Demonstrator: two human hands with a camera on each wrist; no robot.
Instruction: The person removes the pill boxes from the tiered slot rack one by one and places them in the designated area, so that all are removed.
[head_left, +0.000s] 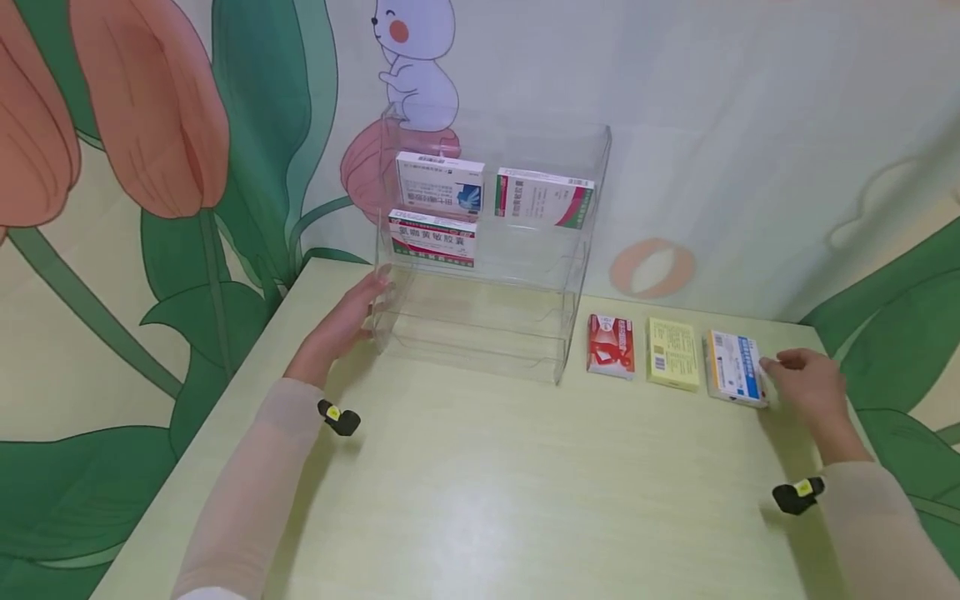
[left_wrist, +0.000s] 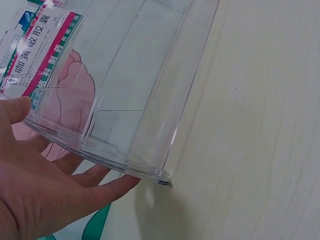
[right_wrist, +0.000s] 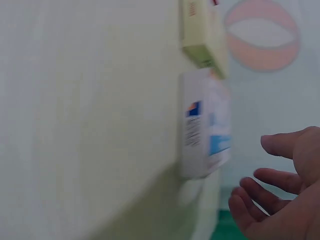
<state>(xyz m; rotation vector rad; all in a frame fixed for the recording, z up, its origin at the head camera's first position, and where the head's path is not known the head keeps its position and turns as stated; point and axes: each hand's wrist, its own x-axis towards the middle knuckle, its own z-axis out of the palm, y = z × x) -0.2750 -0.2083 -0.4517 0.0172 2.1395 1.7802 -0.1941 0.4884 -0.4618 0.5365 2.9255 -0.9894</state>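
My left hand [head_left: 347, 319] rests against the outer left side of a clear acrylic display rack [head_left: 480, 350]. In the left wrist view that hand [left_wrist: 60, 185] has its fingers spread along the rack's side panel, thumb uppermost. Over at the right of the table, my right hand [head_left: 812, 390] is beside a white and blue medicine box [head_left: 737, 368]. The right wrist view, blurred, shows this hand [right_wrist: 280, 195] with thumb and fingers apart, a gap between them and the white box [right_wrist: 197, 130].
Left of the white box lie a yellow box [head_left: 672, 354] and a red box [head_left: 611, 345]. On the rack's tiers stand a white-blue box [head_left: 441, 185], a green-red box [head_left: 545, 198] and another green-red box [head_left: 432, 238]. A patterned backdrop [head_left: 720, 167] hangs behind the table [head_left: 480, 483].
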